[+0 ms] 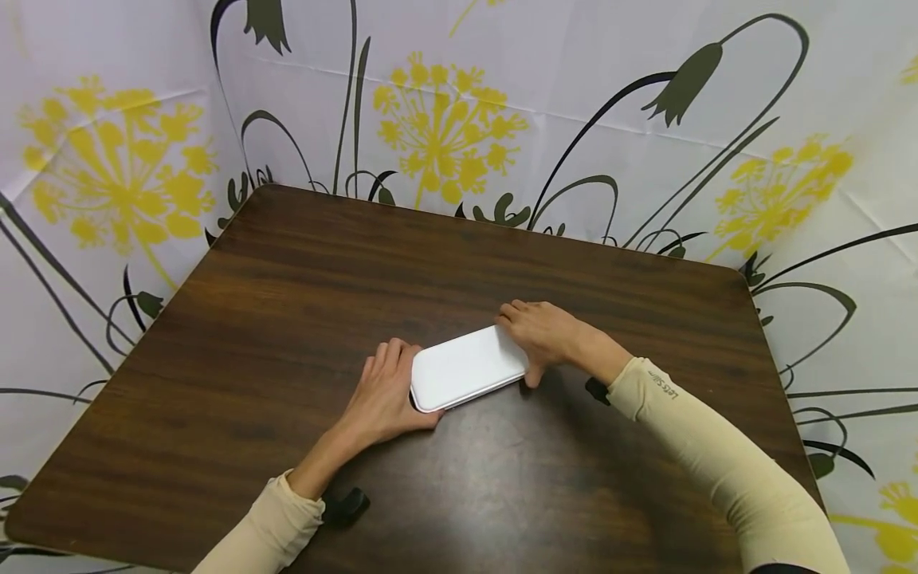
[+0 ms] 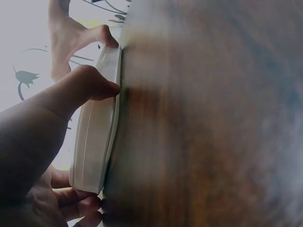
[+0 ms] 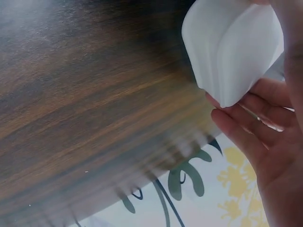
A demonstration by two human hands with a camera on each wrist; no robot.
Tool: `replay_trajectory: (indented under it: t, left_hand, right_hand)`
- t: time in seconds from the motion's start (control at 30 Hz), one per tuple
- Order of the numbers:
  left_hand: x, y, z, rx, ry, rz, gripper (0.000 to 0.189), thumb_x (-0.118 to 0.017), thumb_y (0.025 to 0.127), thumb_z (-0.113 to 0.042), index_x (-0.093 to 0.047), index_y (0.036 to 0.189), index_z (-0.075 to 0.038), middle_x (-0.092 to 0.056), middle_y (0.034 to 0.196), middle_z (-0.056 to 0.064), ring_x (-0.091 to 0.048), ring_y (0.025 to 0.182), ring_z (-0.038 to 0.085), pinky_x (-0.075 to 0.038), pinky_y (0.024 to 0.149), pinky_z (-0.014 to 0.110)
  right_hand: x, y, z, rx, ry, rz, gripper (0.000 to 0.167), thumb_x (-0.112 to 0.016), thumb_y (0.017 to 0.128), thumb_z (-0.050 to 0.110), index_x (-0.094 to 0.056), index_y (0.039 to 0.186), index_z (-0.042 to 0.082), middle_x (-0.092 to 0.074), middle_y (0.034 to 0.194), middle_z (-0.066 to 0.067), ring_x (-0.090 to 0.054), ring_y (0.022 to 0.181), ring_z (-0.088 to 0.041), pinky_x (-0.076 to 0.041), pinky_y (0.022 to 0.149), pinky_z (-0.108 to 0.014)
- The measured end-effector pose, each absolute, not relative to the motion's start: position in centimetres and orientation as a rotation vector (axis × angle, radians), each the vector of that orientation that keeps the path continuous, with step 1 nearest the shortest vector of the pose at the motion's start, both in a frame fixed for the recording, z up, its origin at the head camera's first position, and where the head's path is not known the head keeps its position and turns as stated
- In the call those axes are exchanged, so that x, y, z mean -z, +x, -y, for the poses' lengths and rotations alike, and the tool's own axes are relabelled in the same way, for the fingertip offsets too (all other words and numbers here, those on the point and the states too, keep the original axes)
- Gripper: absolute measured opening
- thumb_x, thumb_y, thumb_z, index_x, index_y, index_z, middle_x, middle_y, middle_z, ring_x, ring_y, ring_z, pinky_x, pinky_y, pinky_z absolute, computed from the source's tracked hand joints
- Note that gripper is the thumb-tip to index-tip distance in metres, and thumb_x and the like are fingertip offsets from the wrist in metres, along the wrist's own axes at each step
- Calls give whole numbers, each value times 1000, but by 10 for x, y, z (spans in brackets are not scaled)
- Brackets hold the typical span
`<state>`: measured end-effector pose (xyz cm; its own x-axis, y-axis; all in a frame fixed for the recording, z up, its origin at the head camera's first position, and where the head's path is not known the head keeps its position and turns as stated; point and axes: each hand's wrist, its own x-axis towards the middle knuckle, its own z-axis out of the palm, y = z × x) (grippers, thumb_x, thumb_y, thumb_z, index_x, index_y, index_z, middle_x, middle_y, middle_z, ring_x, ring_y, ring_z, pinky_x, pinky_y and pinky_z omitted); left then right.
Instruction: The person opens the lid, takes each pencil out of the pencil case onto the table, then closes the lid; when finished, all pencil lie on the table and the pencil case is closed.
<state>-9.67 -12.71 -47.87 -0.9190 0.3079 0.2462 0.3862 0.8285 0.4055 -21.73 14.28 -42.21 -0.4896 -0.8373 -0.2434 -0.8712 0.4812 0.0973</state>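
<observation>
A flat white case (image 1: 466, 369) with rounded corners lies on the brown wooden table, its long side slanting up toward the right. My left hand (image 1: 387, 395) grips its left end, thumb on the near edge and fingers round the far corner. At the other end my right hand (image 1: 547, 333) holds it the same way, thumb near and fingers far. In the left wrist view, the side of the case (image 2: 94, 142) shows a seam along its length, close to the tabletop. The right wrist view shows fingers (image 3: 246, 132) against the case's end (image 3: 232, 52). Its contents are hidden.
The wooden table (image 1: 323, 271) spreads out on all sides of the case. Behind it and at both sides hangs a white curtain (image 1: 574, 72) with yellow and dark green flower prints. Dark straps (image 1: 347, 508) sit at the wrists beside cream sleeves (image 1: 717, 446).
</observation>
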Motion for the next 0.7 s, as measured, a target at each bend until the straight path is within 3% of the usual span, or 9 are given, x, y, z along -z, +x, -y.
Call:
replay_trajectory:
  t: [0.37,0.57,0.7]
  left_hand:
    - [486,-95,127,692,-514,2816,92,-83,55,-55,-52,123,-2,-45,109,11,-42,99,30,-35,77,41]
    - [480,-95,129,754,-491,2841,94,-86,59,-54,-51,130,-4,-46,115,13,-42,104,32,-35,78,42]
    - [478,-88,131,839,-484,2886,107,-85,62,-57,-41,143,-2,-45,123,14,-41,112,32,-35,86,46]
  right_hand:
    - [421,-216,-144,-259,-1480,-2546,99,-85,52,48,-53,130,-3,-53,118,-13,-54,103,-26,-51,83,-40]
    - [412,-217,-150,-67,-1369,-2511,96,-86,64,41,-46,141,0,-48,131,-13,-50,114,-24,-50,87,-42]
    - [415,-205,-168,230,-1271,-2529,98,-86,71,35,-36,151,7,-39,146,-11,-45,124,-24,-48,91,-42]
